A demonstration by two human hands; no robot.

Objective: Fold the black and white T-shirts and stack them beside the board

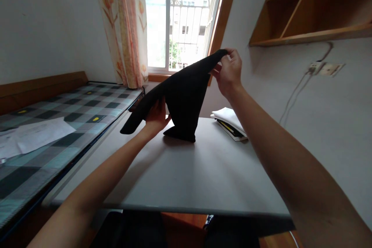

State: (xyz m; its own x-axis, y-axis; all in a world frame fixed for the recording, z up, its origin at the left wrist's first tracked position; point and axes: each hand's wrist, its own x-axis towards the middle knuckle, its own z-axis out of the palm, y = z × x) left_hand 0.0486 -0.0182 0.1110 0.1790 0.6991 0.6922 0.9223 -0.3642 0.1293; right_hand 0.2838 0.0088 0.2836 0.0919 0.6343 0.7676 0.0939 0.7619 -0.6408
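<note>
A piece of black cloth (186, 97), perhaps a garment, is held up at a slant over the white table (180, 174). Its lower end hangs down and touches the tabletop. My right hand (229, 71) pinches the upper right corner between thumb and fingers. Lower down on the left, my left hand (157, 118) grips the cloth from beneath, its fingertips partly hidden by the fabric. A loose end of the cloth sticks out past my left hand. Too dark to make out are the folds and any seams.
Papers and a booklet (229, 122) are stacked at the table's back right. To the left, a bed with a checked cover (87, 120) carries loose white sheets (43, 135). A curtained window (186, 19) stands behind, and a wooden shelf (314, 35) hangs at upper right.
</note>
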